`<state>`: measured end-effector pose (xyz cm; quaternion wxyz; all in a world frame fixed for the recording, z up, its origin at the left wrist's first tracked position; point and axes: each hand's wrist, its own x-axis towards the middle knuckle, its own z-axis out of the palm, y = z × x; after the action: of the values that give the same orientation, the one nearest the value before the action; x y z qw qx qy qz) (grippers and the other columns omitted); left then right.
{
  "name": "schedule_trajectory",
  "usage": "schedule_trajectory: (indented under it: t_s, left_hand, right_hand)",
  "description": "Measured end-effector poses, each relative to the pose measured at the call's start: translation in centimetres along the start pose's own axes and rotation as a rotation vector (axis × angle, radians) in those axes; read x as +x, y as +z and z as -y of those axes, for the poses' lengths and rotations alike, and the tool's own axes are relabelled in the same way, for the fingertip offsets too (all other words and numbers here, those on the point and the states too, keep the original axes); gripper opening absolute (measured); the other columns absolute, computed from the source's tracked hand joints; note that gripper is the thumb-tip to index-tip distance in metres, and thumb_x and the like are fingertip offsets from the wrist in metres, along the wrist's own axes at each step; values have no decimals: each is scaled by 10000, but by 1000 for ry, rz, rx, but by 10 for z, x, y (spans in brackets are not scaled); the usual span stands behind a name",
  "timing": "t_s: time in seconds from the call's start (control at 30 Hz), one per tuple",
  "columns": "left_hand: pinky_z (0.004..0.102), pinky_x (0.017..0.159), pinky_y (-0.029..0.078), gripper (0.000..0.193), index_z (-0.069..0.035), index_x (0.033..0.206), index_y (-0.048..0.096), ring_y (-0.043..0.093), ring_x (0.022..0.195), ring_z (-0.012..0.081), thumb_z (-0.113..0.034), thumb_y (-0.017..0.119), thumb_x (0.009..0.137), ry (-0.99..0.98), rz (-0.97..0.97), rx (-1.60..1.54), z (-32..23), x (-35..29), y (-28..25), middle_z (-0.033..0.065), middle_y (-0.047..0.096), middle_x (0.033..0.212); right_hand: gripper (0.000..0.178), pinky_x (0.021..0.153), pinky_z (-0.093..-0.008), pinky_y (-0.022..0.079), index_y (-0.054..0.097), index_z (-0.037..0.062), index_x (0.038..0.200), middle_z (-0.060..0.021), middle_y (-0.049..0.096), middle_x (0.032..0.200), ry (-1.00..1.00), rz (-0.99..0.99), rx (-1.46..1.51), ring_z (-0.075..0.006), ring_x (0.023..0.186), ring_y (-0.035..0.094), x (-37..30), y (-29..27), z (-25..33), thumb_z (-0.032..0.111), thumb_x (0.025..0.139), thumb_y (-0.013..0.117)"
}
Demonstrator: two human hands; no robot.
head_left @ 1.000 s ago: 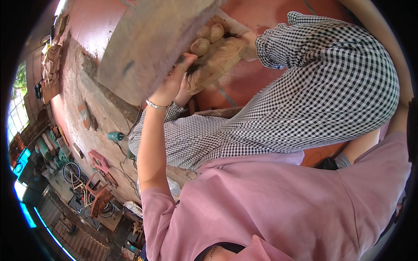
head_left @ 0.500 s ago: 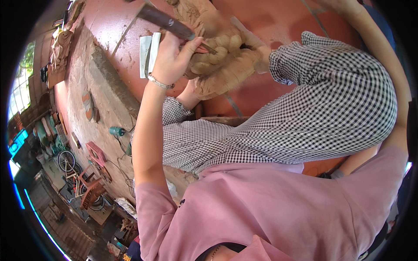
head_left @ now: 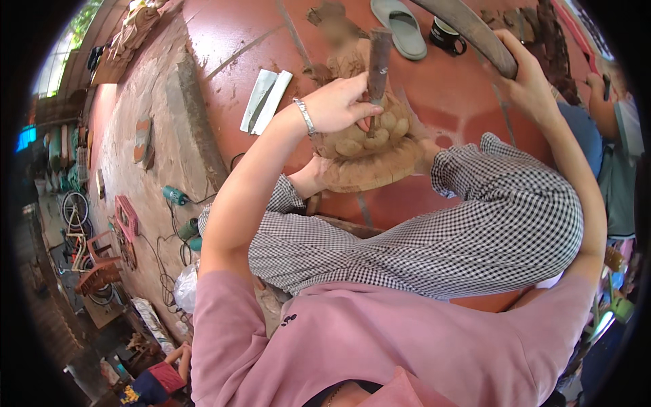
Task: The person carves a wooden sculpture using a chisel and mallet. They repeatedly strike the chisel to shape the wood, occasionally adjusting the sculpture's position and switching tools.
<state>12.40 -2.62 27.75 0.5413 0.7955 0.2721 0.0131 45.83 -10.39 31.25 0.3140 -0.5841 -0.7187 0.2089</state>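
Between my bare feet stands a brown wood carving [head_left: 369,178], its round base ringed with petal shapes and its upper part rising away from me. My left hand [head_left: 339,105] wraps round a chisel [head_left: 380,61] with a dark handle. The chisel is nearly upright, its lower end against the petals; the very tip is hard to make out. Off to the right, my right hand [head_left: 529,78] grips one end of a curved wooden club [head_left: 475,30], raised apart from the chisel. The club's other end runs out of the picture at the top.
White paper-like strips [head_left: 266,102] lie on the red tiles left of the carving. Beyond it are a grey slipper [head_left: 400,30] and a dark mug [head_left: 446,37]. A green power tool [head_left: 175,195] with cords lies at left. Another person [head_left: 617,136] sits at the right.
The view has shifted right. The chisel has swung from leaning left to nearly upright in my left hand. My right hand, partly cut off before, now shows with the club.
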Motion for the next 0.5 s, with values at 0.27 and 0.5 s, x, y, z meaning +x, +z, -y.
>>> schedule_trajectory:
  t_s: [0.27,0.5]
  left_hand:
    - [353,721,565,297,-23,1198,482,718,769,213,-126,621,957,1,37,93,9,7,2,127,698,883]
    - [365,712,562,301,-21,1200,475,712,771,231,-123,618,956,45,4,139,12,2,2,128,693,879]
  right_hand:
    - [353,807,-346,478,522,46,1181,-190,587,949,-2,95,-289,-335,858,599,0,-6,10,22,843,621]
    - [358,819,-353,481,533,50,1199,-180,616,967,117,67,-124,-342,894,618,2,-2,19,57,858,641]
